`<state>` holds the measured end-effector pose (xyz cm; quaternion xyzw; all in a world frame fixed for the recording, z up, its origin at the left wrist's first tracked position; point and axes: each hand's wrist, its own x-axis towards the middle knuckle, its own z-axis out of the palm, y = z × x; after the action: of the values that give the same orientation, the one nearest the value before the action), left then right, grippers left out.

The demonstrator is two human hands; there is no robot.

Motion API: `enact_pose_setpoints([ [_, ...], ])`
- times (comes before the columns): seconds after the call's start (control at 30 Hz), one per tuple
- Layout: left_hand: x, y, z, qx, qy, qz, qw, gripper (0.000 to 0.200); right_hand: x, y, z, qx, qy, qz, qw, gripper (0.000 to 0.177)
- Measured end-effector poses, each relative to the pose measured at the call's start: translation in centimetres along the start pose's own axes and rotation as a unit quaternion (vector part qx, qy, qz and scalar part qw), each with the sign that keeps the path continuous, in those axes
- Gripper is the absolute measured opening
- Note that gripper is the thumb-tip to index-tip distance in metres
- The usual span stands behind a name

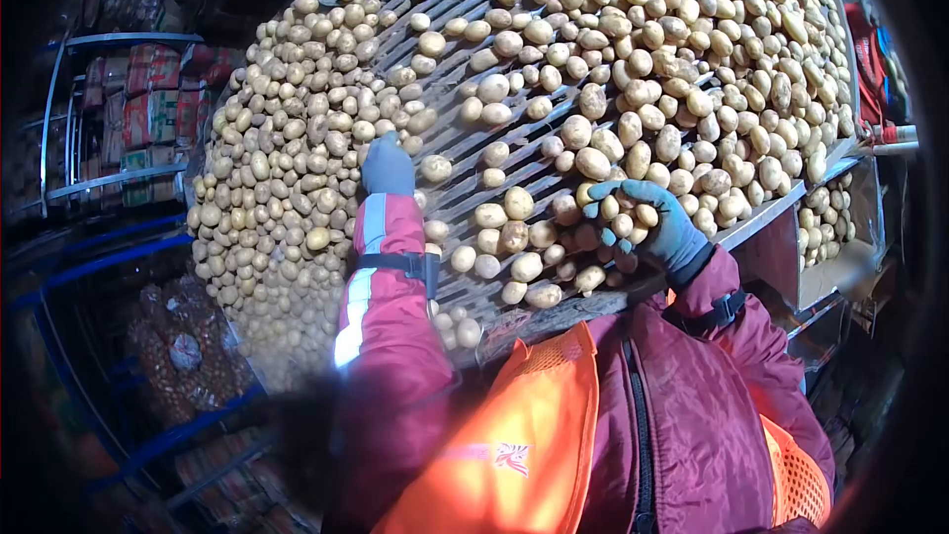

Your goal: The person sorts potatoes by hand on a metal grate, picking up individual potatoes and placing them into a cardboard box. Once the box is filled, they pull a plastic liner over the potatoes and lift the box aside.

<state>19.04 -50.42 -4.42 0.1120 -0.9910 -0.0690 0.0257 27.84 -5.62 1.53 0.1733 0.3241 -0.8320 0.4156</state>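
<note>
Pale potatoes [306, 129] lie in a dense heap to the left, and another broad heap of potatoes [732, 49] covers the right side. Between them runs a slatted surface [445, 143] with loose potatoes scattered over it. My left hand [388, 168], in a grey-blue glove, is at the right edge of the left heap; its fingers are mostly hidden from me. Near the front edge, my gloved right hand [657, 222] is curled around several small potatoes [626, 218], over other potatoes on the slats.
A wooden box [781, 257] with potatoes stands at the right, below the metal edge [761, 213]. On the left are racks with packed red bags [153, 89] and a full net sack [188, 351]. A red item [865, 64] is at the far right.
</note>
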Motion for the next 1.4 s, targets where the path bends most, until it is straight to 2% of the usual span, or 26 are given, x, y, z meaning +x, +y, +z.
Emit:
enact_pose_setpoints([
  [0.07, 0.3, 0.6, -0.9, 0.012, -0.017, 0.01, 1.0, 0.032, 0.0, 0.0, -0.1, 0.009, -0.01, -0.01, 1.0, 0.036],
  [0.17, 1.1, 1.2, -1.3, -0.039, -0.023, 0.002, 0.999, 0.038, -0.2, 0.2, -1.0, -0.024, -0.013, -0.018, 0.999, 0.039],
  [0.23, 1.5, 0.5, -1.7, -0.04, -0.069, 0.03, 0.996, 0.046, -0.1, 0.3, -1.3, 0.039, -0.029, 0.02, 0.999, 0.038],
  [0.27, 1.8, 0.3, -1.8, -0.026, -0.073, 0.055, 0.995, 0.049, -0.3, 0.6, -1.1, -0.074, -0.022, -0.036, 0.996, 0.039],
  [0.3, 2.0, 0.6, -2.0, -0.026, -0.074, 0.055, 0.995, 0.049, -0.3, 0.7, -1.0, -0.074, -0.021, -0.036, 0.996, 0.039],
  [0.37, 2.3, 1.9, -3.1, -0.041, -0.14, 0.077, 0.986, 0.049, -0.1, 0.9, -1.0, 0.026, 0.001, 0.014, 1.0, 0.039],
  [0.4, 2.3, 2.5, -3.2, -0.063, -0.141, 0.083, 0.985, 0.05, -0.1, 1.0, -0.7, 0.024, 0.003, 0.014, 1.0, 0.039],
  [0.57, 4.4, 5.3, -2.0, -0.074, -0.121, 0.123, 0.982, 0.048, -0.6, 0.5, 0.4, 0.11, 0.01, 0.05, 0.993, 0.037],
  [0.63, 4.9, 6.9, -1.6, -0.035, -0.155, 0.079, 0.984, 0.048, -0.9, 0.6, 0.4, 0.116, 0.009, 0.045, 0.992, 0.037],
  [0.7, 5.1, 7.0, -1.5, -0.053, -0.142, 0.093, 0.984, 0.048, -1.0, 0.8, 0.5, 0.124, 0.005, 0.042, 0.991, 0.037],
  [0.8, 5.8, 7.1, -1.7, -0.051, -0.218, 0.113, 0.968, 0.041, -1.2, 0.8, 1.1, 0.101, 0.027, 0.029, 0.994, 0.037],
  [0.9, 5.4, 7.4, -1.3, -0.052, -0.245, 0.13, 0.959, 0.037, -0.8, 1.4, 1.0, 0.054, 0.039, 0.002, 0.998, 0.038],
  [0.97, 5.4, 7.1, -0.5, -0.082, -0.238, 0.145, 0.957, 0.036, -0.6, 1.8, 0.8, 0.102, 0.024, 0.018, 0.994, 0.039],
  [1.0, 5.0, 7.8, -1.2, -0.075, -0.245, 0.155, 0.954, 0.036, -0.5, 1.9, 0.9, 0.047, 0.018, 0.01, 0.999, 0.041],
  [1.1, 3.6, 9.8, -1.4, -0.095, -0.236, 0.162, 0.954, 0.036, 0.1, 2.6, 0.7, 0.043, -0.011, 0.019, 0.999, 0.046],
  [1.17, 2.8, 11.4, -1.1, -0.043, -0.202, 0.212, 0.955, 0.031, 0.4, 2.7, 0.4, 0.042, -0.016, 0.034, 0.998, 0.048],
  [1.2, 2.4, 12.0, -0.4, -0.018, -0.163, 0.255, 0.953, 0.026, 0.7, 3.0, 0.1, 0.07, -0.051, 0.04, 0.995, 0.045],
  [1.23, 2.3, 12.6, 0.3, -0.021, -0.164, 0.257, 0.952, 0.026, 0.8, 3.1, -0.2, 0.097, -0.086, 0.044, 0.991, 0.044],
  [1.27, 2.6, 13.3, 0.9, 0.022, -0.178, 0.237, 0.955, 0.031, 0.4, 3.0, -0.6, -0.054, -0.049, 0.022, 0.997, 0.057],
  [1.3, 2.8, 14.0, 1.6, 0.064, -0.192, 0.216, 0.955, 0.037, 0.1, 2.9, -1.0, -0.056, -0.045, 0.021, 0.997, 0.057],
  [1.37, 3.0, 13.6, 2.3, 0.059, -0.155, 0.25, 0.954, 0.032, 0.1, 3.4, -1.8, -0.062, -0.048, 0.027, 0.997, 0.071],
  [1.4, 3.1, 13.5, 1.6, -0.059, -0.192, 0.211, 0.957, 0.031, -0.9, 3.0, -0.9, -0.17, -0.041, -0.049, 0.983, 0.068],
])
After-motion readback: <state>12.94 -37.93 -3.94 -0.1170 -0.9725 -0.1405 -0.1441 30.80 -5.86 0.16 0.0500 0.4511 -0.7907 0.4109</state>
